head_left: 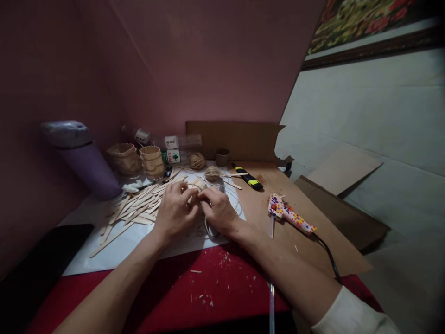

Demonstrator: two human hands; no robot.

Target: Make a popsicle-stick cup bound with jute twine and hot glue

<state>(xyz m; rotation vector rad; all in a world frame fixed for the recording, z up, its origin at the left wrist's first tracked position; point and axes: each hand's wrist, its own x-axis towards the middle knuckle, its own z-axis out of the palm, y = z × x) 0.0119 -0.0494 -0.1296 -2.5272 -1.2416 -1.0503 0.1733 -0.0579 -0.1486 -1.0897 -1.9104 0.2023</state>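
Note:
My left hand (177, 206) is closed around a pale wooden piece (197, 184) that looks built of craft sticks; most of it is hidden behind my fingers. My right hand (221, 209) is pressed close against it, thumb and fingers pinched on jute twine (207, 228), which hangs in a loop below. Left of my hands lies a spread pile of craft sticks (139, 204). Just beyond them are a ball of twine (212, 174) and a second twine ball (197, 160).
A flowered glue gun (290, 214) with a clear glue stick lies on brown cardboard (257, 204) at right. Behind it is a black-and-yellow utility knife (248, 178). A purple bottle (86, 162), two decorated cups (152, 162), a small brown pot (222, 157) and plastic bottles (184, 141) stand or lie farther back.

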